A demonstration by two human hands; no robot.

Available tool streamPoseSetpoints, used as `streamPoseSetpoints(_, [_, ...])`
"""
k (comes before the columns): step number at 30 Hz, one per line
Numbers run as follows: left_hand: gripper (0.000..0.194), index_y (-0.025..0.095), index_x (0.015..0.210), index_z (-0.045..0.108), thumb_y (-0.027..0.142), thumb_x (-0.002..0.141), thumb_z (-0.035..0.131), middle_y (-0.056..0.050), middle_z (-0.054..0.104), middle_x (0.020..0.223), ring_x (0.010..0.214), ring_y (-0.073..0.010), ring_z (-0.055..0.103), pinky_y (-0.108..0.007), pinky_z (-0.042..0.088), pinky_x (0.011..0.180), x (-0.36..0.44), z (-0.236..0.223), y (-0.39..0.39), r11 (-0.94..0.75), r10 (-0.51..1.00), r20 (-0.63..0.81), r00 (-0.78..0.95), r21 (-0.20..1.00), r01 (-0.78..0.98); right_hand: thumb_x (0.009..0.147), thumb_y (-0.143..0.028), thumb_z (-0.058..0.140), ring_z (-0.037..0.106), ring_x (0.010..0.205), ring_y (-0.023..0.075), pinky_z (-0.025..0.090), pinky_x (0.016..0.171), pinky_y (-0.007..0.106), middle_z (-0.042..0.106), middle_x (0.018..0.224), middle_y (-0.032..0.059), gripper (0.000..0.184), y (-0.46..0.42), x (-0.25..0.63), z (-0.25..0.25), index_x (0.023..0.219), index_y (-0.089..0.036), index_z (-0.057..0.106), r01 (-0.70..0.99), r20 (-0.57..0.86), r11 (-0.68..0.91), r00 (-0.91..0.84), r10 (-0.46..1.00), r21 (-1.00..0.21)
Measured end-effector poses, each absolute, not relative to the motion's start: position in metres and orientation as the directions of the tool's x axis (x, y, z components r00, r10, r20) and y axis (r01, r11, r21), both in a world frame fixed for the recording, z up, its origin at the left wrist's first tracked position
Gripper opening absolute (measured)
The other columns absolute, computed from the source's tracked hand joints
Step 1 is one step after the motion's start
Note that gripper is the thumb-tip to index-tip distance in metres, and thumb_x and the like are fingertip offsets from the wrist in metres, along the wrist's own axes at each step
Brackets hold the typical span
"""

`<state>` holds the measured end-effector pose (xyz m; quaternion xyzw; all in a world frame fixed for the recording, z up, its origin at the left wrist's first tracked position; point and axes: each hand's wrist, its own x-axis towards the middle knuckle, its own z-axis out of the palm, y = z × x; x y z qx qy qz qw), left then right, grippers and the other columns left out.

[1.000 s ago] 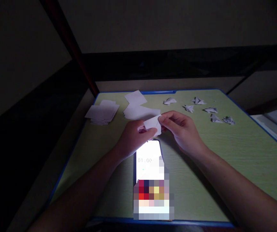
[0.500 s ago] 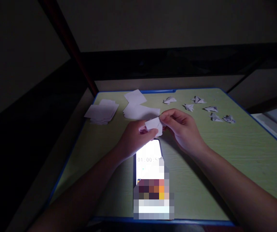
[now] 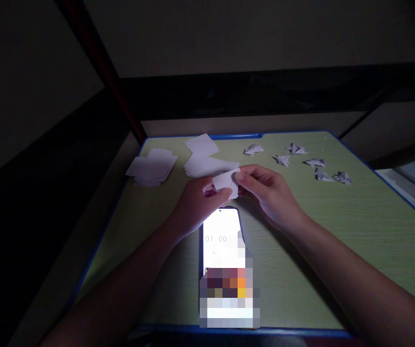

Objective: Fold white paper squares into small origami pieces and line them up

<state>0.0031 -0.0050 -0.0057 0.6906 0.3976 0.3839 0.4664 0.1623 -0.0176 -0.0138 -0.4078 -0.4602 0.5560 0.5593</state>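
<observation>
In the head view, the left hand (image 3: pixel 194 205) and right hand (image 3: pixel 274 195) pinch a small white paper (image 3: pixel 224 181) between them. Beyond the right hand, 6 folded figures (image 3: pixel 282 160) lie on the bench (image 3: pixel 359 226); nearer than both, a lit phone (image 3: pixel 221 250).

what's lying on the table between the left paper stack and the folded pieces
White sheets lie between the left paper stack and the folded pieces, as the head view shows.

Small folded white paper piece (image 3: pixel 226 180): matt, creased. White rectangular paper sheets (image 3: pixel 207 166): matt, smooth. Angular grey-white folded-paper figures (image 3: pixel 282 160): rough with creases. Pale green rectangular desk (image 3: pixel 348 226): wood-like grain, low sheen. Narrow blue edging (image 3: pixel 236 136): smooth, plastic-looking. Dark-rimmed rectangular phone (image 3: pixel 223 253): glassy screen.
</observation>
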Motion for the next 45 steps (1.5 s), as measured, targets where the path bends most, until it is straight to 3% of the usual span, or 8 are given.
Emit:
streamPoseSetpoints(7, [0.015,0.011,0.087,0.064,0.021,0.076,0.061,-0.005,0.070,0.074,0.062,-0.0130,0.064,-0.022,0.050,0.053,0.0043,-0.0115,-0.0042,-0.260,0.905,0.169,0.389,0.946,0.193,0.073,-0.025,0.073,0.048,0.053,0.0089,0.033,0.052,0.025,0.060,0.057,-0.0027,0.011,-0.0187,0.1641,-0.0134,0.066,-0.018,0.068,-0.190,0.097,0.094,-0.007,0.995,-0.977])
streamPoseSetpoints(15, [0.006,0.014,0.075,0.063,0.020,0.074,0.063,0.000,0.065,0.066,0.059,-0.0087,0.057,-0.019,0.045,0.053,0.0010,-0.0100,0.0010,-0.396,0.897,0.356,0.262,0.911,0.119,0.074,-0.023,0.071,0.046,0.051,0.0090,0.030,0.050,0.026,0.057,0.054,-0.0033,0.012,-0.0204,0.1625,-0.0124,0.064,-0.018,0.066,-0.113,0.120,0.117,-0.018,0.993,-0.987])
streamPoseSetpoints(24, [0.008,0.014,0.069,0.061,0.020,0.074,0.062,0.001,0.061,0.059,0.054,-0.0081,0.053,-0.019,0.041,0.049,0.0033,-0.0092,-0.0024,-0.378,0.905,0.326,0.273,0.910,0.167,0.075,-0.028,0.070,0.046,0.053,0.0102,0.032,0.051,0.026,0.056,0.059,-0.0028,0.011,-0.0210,0.1604,-0.0127,0.072,-0.019,0.066,-0.123,0.111,0.104,-0.050,0.993,-0.987])
streamPoseSetpoints(38, [0.008,0.014,0.068,0.060,0.018,0.075,0.061,0.002,0.058,0.056,0.051,-0.0069,0.049,-0.018,0.039,0.048,0.0042,-0.0082,-0.0067,-0.414,0.878,0.324,0.352,0.883,0.221,0.066,-0.012,0.063,0.043,0.053,0.0114,0.030,0.053,0.027,0.054,0.054,-0.0033,0.011,-0.0198,0.1619,-0.0127,0.059,-0.021,0.063,-0.221,0.099,0.095,-0.005,0.995,-0.971])
streamPoseSetpoints(45, [0.008,0.015,0.069,0.061,0.020,0.076,0.060,0.001,0.060,0.059,0.053,-0.0079,0.052,-0.019,0.040,0.048,0.0028,-0.0088,-0.0054,-0.407,0.880,0.325,0.347,0.892,0.196,0.073,-0.022,0.065,0.042,0.052,0.0107,0.030,0.050,0.026,0.053,0.056,-0.0034,0.009,-0.0219,0.1610,-0.0109,0.065,-0.020,0.062,-0.179,0.080,0.069,-0.055,0.995,-0.982])
